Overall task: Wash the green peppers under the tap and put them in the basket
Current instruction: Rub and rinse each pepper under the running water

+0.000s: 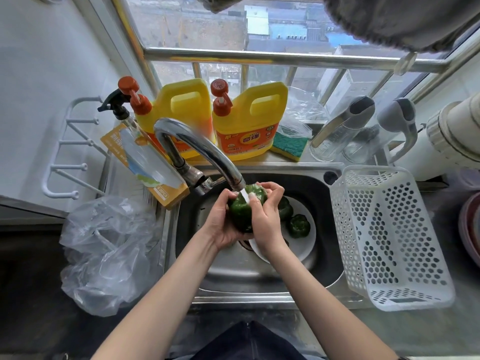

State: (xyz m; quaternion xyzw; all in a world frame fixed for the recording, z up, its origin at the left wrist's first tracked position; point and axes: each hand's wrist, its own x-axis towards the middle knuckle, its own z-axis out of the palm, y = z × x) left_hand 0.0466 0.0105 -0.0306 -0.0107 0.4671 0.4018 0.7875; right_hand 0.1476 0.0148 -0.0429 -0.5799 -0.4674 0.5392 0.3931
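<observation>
Both hands hold one green pepper [240,211] over the steel sink [259,276], right under the running tap [207,154]. My left hand [220,224] cups it from the left and below. My right hand [265,216] wraps over its right side, fingers curled on top where the water hits. Two more green peppers, one [285,207] partly hidden behind my right hand and one [300,226] further right, lie on a white plate [304,250] in the sink. The white perforated basket [389,235] stands on the counter right of the sink, with nothing in it.
Two yellow detergent jugs [249,123], a spray bottle [122,113], a sponge [289,145] and a boxed item [145,162] line the back ledge. A crumpled plastic bag [106,253] lies left of the sink. Glass pitchers [337,133] and a white appliance [446,141] stand at the back right.
</observation>
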